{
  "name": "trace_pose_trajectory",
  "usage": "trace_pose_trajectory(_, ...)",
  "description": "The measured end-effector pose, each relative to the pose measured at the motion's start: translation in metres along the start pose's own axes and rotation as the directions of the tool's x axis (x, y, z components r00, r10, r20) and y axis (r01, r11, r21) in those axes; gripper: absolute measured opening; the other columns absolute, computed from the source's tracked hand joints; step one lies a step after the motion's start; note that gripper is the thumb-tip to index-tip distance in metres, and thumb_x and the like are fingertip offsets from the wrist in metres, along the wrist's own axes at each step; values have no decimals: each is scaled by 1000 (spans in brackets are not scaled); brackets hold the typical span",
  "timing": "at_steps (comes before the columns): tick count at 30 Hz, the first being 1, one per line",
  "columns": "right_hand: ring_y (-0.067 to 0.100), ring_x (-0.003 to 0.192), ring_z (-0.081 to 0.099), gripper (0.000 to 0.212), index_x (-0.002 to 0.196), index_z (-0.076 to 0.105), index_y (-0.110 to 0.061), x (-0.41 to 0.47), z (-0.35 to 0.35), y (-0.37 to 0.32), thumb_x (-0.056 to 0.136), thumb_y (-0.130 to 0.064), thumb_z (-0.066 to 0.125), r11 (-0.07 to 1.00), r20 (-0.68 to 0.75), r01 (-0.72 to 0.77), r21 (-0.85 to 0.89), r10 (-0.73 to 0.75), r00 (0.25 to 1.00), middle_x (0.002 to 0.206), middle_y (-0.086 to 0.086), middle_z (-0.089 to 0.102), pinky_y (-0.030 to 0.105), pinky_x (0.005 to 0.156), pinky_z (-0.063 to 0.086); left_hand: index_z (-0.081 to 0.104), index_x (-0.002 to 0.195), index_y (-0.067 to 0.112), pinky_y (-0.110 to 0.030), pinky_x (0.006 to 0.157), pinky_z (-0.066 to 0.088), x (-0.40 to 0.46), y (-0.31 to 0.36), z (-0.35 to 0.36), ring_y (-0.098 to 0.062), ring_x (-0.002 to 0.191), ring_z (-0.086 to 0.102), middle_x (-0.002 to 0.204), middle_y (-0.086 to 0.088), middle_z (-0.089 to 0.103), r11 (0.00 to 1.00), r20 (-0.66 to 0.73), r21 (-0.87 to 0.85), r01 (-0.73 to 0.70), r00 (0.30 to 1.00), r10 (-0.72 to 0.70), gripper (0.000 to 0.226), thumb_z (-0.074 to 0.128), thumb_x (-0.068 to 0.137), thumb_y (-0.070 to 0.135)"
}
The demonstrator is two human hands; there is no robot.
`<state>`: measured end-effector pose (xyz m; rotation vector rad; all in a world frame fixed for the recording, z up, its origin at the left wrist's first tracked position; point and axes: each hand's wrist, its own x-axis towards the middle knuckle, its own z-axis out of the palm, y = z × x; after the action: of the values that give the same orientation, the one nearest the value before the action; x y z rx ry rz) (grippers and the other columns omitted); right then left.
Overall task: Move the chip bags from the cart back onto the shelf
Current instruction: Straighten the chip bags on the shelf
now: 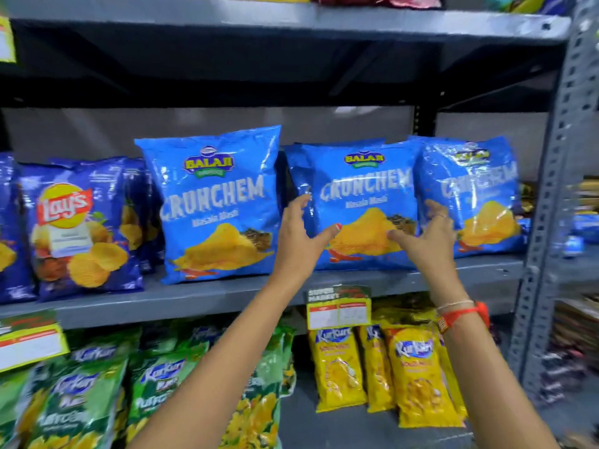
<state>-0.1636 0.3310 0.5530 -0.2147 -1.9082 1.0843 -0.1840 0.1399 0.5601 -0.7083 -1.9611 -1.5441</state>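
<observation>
Three light-blue Crunchem chip bags stand upright on the grey middle shelf (227, 294). The middle bag (363, 186) stands between my hands. My left hand (299, 236) is at its left edge with fingers spread, the thumb touching the bag's lower front. My right hand (428, 234) is at its right edge, fingers apart, touching where this bag meets the right bag (470, 189). Neither hand closes around a bag. The left bag (220, 202) stands apart from both hands. The cart is out of view.
Dark-blue Lay's bags (74, 228) fill the shelf's left end. Below are green Kurkure bags (81, 396) and yellow Kurkure bags (411, 367), with a price tag (338, 307) on the shelf edge. A perforated metal upright (551, 202) bounds the right side.
</observation>
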Motion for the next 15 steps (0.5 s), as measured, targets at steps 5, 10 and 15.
trace_pose_trajectory(5,21,128,39,79,140,26,-6,5,-11,15,77,-22,72,949,365,-224,223,132,922,138,7,40,25,93,36,40,123,5,-26,90,44,28,-10,20,-20,114,52,126,-7,53,947,112,-85,311,947,-301,67,78,67,13)
trace_pose_trajectory(10,17,130,35,81,142,22,-7,9,-11,20,78,-14,71,958,455,-158,239,33,890,143,1,34,28,102,33,49,100,12,-26,71,49,22,-19,24,-23,96,58,108,-9,60,908,193,-104,405,904,-381,47,78,65,3)
trace_pose_trajectory(15,16,115,49,66,126,42,-16,21,-1,25,70,-9,77,947,443,-77,313,-75,893,120,-2,52,22,91,44,48,109,13,-42,91,50,15,-23,29,-28,103,58,113,-11,62,951,31,-63,301,953,-300,57,80,62,8)
